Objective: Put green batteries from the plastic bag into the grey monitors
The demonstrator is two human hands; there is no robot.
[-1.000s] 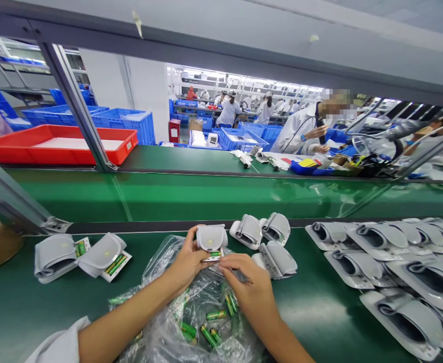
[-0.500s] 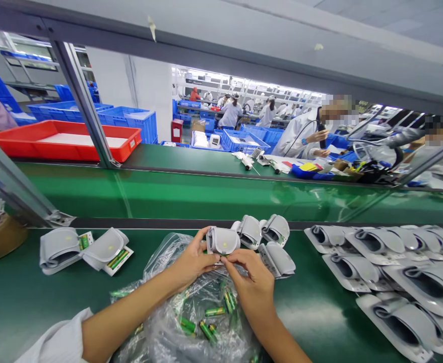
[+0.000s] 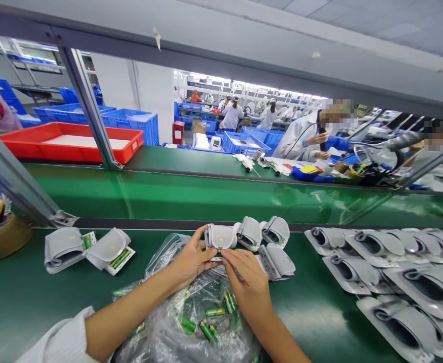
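Both my hands are at a grey cuffed device, which looks like a wrist blood pressure monitor, above a clear plastic bag of green batteries. My left hand is closed around the device's left side. At its lower edge, my right hand has its fingers pinched together by the battery slot; a bit of green shows there, mostly hidden by the fingertips. Several similar devices stand just to the right. Two more lie at the left, green batteries showing in their open slots.
Rows of grey cuffed devices cover the right of the green bench. A tape roll holding tools stands at the left. Beyond a metal frame post are a red tray, blue crates and a co-worker holding a dark object.
The view has shifted slightly. My right fingers have moved a little up and left against the device's lower edge, and the device is tilted slightly differently in my left hand.
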